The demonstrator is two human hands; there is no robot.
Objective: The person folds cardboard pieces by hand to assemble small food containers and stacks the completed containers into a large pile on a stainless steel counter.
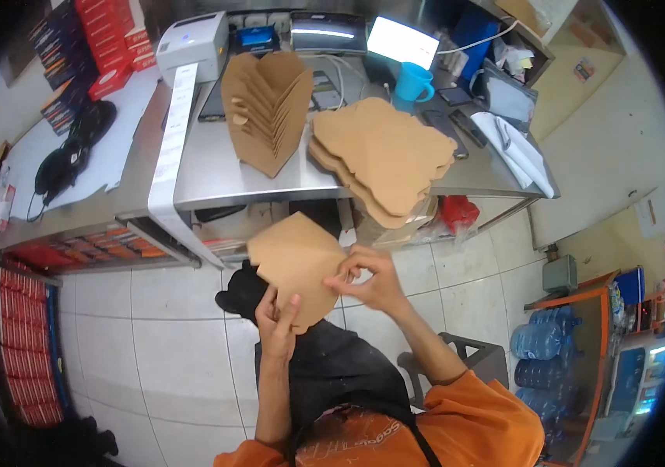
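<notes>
A brown die-cut cardboard sheet (295, 253) is held up in front of me, off the near edge of the metal desk. My left hand (278, 328) grips its lower edge, thumb on the face turned to me. At the sheet's right edge, my right hand (373, 282) pinches with thumb and fingers. Beyond it on the desk lies a stack of flat cardboard sheets (383, 148), its near corner jutting past the desk edge. Left of that stack, several folded cardboard pieces (268, 117) are nested in one another.
A white label printer (192, 47) trails a long paper strip (170, 156) over the desk edge. Behind the flat stack stand a blue mug (414, 82) and a lit screen (402, 43). Red boxes (29, 342) fill a shelf at left; water jugs (538, 340) stand at right.
</notes>
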